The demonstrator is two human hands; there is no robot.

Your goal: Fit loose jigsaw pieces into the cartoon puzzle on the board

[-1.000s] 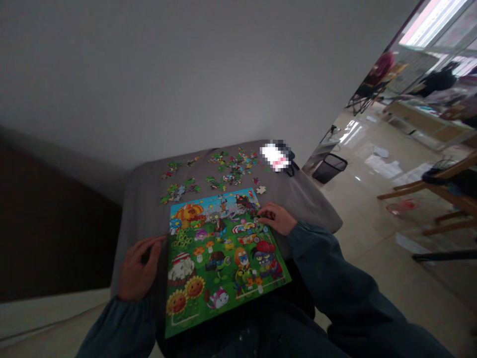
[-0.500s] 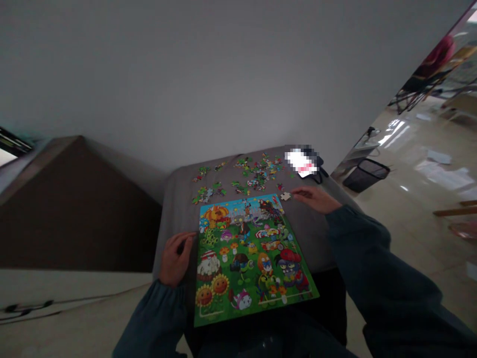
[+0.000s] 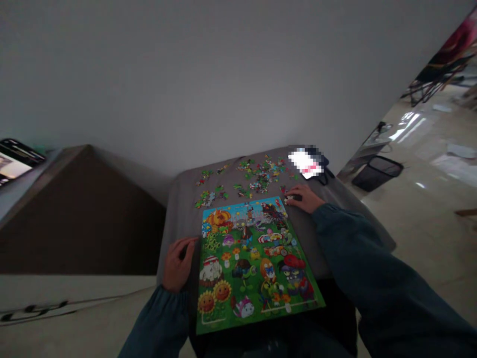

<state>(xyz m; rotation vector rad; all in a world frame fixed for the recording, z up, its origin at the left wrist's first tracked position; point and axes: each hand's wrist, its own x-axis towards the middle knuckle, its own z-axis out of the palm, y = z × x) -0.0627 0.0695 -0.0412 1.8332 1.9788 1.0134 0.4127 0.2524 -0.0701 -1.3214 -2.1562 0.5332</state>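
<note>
A colourful cartoon puzzle board (image 3: 242, 263) with a green and blue picture lies at the near part of the grey-covered table. My left hand (image 3: 179, 263) rests at the board's left edge, fingers loosely bent and apart, holding nothing. Just beyond the top right corner, my right hand (image 3: 303, 198) has its fingertips closed on a pale puzzle piece (image 3: 288, 200), partly hidden by the fingers. A small red and green piece (image 3: 282, 189) lies beside those fingertips. Many loose puzzle pieces (image 3: 261, 176) are scattered behind the board, with a smaller cluster (image 3: 209, 196) at the left.
A blurred-out white and dark object (image 3: 307, 163) lies at the table's back right corner. The wall (image 3: 223, 89) rises directly behind the table (image 3: 182, 214). A dark brown box-shaped surface (image 3: 93, 214) stands at left; a black mesh bin (image 3: 378, 173) is on the floor at right.
My right hand has moved left to the pale puzzle piece and its fingertips have closed on it. My left hand stays by the board. The camera view has shifted slightly.
</note>
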